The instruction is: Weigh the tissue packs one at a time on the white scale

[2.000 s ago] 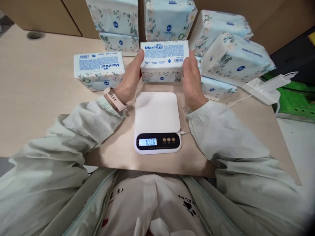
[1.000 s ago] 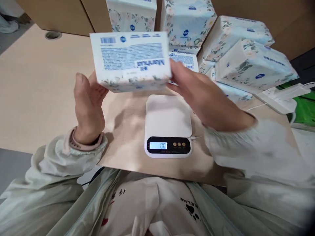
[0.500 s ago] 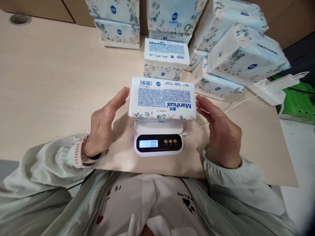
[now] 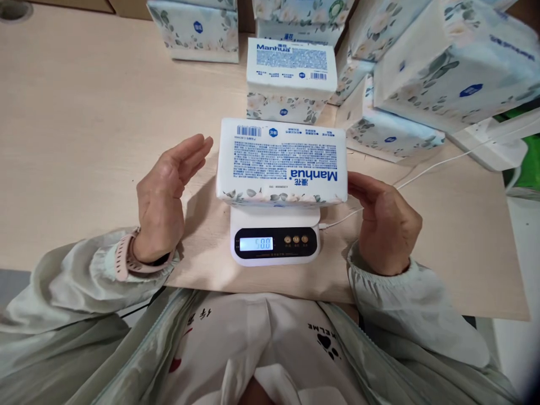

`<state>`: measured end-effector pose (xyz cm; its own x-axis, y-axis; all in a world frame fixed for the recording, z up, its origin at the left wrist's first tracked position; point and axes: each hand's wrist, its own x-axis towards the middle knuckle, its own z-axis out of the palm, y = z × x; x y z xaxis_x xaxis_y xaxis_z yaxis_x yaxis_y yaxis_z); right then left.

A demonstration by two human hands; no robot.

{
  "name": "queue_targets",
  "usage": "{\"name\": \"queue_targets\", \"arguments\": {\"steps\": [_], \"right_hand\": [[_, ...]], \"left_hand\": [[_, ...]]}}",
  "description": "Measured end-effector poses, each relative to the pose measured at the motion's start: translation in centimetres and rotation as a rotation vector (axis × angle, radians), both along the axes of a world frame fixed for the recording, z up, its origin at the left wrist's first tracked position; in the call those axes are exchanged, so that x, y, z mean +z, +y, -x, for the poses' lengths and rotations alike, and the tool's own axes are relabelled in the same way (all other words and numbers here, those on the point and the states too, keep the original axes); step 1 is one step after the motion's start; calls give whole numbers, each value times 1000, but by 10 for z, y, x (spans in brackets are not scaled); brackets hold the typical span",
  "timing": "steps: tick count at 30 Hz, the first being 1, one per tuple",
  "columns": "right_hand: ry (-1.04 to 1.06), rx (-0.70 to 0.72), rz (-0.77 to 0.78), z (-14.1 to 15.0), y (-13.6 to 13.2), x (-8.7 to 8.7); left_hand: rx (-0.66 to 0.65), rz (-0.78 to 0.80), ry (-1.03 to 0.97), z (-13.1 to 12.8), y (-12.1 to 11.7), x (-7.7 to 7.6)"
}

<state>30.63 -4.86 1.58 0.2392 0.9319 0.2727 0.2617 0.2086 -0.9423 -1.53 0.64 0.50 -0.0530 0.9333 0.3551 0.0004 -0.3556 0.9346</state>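
A white Manhua tissue pack (image 4: pixel 280 160) with blue print and a flowered edge rests on a small white kitchen scale (image 4: pixel 276 247). The scale's lit display shows digits that look like 50.0, the first one faint. My left hand (image 4: pixel 162 197), fingers stretched out and nothing held, stands apart from the pack's left end. At the other end my right hand (image 4: pixel 383 225) has its fingers extended along the pack's side; I cannot tell whether the fingertips touch it. The scale's weighing plate is mostly hidden under the pack.
Behind the scale stands another tissue pack (image 4: pixel 291 79), and stacked tissue packs (image 4: pixel 455 73) fill the back right. More packs (image 4: pixel 205 34) stand at the back left. A white cable (image 4: pixel 426 172) runs from the scale toward a white power strip (image 4: pixel 498 146). All are on a wooden table (image 4: pixel 76 146).
My left hand has drawn away from the pack to the left. The display has gone from 0.0 to what looks like 50.0. The view has shifted slightly downward and closer.
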Motion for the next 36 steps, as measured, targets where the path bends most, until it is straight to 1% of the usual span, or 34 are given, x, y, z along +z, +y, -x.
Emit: {"name": "queue_targets", "arguments": {"steps": [10,16,18,20,21,23,25,27,29,31,33,34,36], "right_hand": [[-68,0,-21,0,-1,0],[-84,53,-28,-3,1,-5],[-131,103,-11,-3,0,-5],[-201,191,43,1,-2,0],[-229,238,65,4,-3,4],[-256,297,60,12,-4,17],[-266,272,-29,21,2,34],[-289,203,-142,28,20,50],[-323,144,-258,31,51,61],[-363,102,-330,32,89,66],[-409,36,-319,32,130,64],[-438,-5,-269,31,150,61],[-493,-58,-138,30,182,55]], "left_hand": [[12,25,-3,-3,-4,5],[45,37,24,-7,-8,12],[-5,72,70,-9,-11,15],[-115,110,111,-11,-14,18],[-172,99,129,-11,-15,19],[-240,18,167,-13,-12,24],[-240,-104,203,-17,1,34],[-202,-205,216,-23,24,48],[-151,-285,230,-34,56,65],[-88,-311,284,-47,91,80],[-28,-223,346,-61,122,88],[-1,-147,366,-67,136,88],[37,-15,380,-77,156,84]]}}
